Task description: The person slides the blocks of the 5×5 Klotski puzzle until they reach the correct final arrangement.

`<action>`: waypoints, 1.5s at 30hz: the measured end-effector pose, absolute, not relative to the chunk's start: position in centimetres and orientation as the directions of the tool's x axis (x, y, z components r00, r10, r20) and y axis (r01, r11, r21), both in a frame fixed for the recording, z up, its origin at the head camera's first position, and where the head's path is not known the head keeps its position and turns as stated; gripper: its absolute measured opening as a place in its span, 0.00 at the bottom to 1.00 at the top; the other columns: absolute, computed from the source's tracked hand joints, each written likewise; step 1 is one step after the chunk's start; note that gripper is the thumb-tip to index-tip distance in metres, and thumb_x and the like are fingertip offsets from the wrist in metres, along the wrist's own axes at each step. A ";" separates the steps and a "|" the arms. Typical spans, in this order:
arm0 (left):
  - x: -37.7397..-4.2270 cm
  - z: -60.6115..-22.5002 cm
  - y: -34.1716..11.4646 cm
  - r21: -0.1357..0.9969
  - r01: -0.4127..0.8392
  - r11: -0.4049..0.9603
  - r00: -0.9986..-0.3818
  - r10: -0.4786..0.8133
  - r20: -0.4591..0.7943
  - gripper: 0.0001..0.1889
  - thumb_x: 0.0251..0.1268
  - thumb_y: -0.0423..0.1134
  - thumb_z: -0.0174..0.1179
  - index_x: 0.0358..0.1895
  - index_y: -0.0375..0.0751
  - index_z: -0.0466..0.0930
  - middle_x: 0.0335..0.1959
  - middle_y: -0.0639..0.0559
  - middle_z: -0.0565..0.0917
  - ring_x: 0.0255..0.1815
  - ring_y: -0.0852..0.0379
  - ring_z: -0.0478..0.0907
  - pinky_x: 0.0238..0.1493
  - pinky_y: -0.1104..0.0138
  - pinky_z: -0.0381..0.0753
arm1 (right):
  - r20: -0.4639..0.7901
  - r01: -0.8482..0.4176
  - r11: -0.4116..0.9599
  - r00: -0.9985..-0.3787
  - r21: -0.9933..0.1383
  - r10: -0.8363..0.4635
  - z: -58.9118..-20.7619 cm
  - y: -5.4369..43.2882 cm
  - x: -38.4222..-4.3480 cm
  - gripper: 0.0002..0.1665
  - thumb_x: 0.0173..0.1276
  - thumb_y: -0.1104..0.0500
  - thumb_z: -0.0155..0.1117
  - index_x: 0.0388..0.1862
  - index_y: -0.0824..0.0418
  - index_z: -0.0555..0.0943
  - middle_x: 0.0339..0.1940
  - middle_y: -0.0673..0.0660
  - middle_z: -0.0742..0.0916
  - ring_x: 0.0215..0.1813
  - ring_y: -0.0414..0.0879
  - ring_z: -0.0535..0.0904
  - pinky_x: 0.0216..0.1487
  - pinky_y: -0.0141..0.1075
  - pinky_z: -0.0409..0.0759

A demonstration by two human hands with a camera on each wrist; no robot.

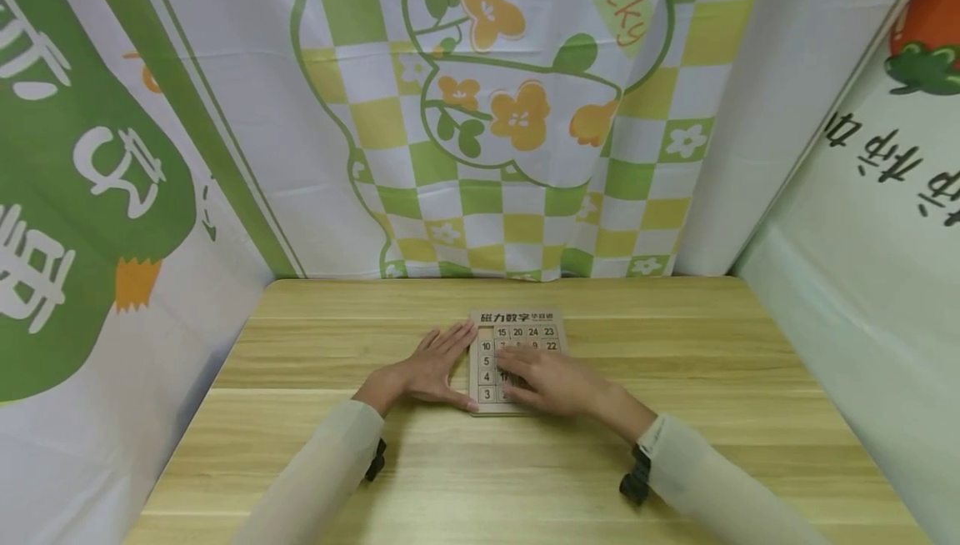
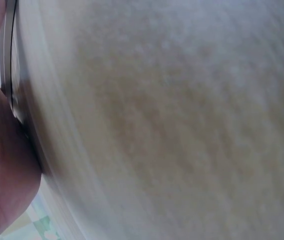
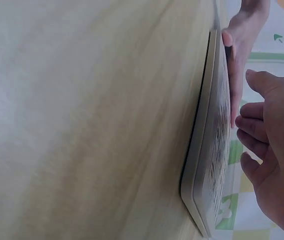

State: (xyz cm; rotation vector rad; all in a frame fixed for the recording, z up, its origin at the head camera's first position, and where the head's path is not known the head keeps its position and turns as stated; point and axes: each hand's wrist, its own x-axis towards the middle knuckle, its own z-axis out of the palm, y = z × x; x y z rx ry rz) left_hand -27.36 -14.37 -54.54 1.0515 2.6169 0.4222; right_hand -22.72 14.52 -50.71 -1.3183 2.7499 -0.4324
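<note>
Beige tray [image 1: 521, 317] of numbered tiles [image 1: 517, 333]

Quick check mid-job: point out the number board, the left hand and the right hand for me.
Number board [image 1: 517, 317]: head view, on the printed strip along its top.
Left hand [image 1: 429, 372]: head view, on its back.
Right hand [image 1: 553, 379]: head view, on its back.
</note>
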 end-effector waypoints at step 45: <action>-27.7 -55.3 -14.6 0.437 0.621 0.650 -0.679 0.725 -0.113 0.73 0.52 0.86 0.59 0.88 0.41 0.35 0.89 0.41 0.36 0.89 0.41 0.33 0.85 0.39 0.31 | 0.045 -0.821 0.512 -0.538 -0.251 -0.842 -51.2 14.1 -17.8 0.35 0.83 0.42 0.57 0.79 0.61 0.72 0.79 0.61 0.75 0.80 0.57 0.70 0.79 0.53 0.69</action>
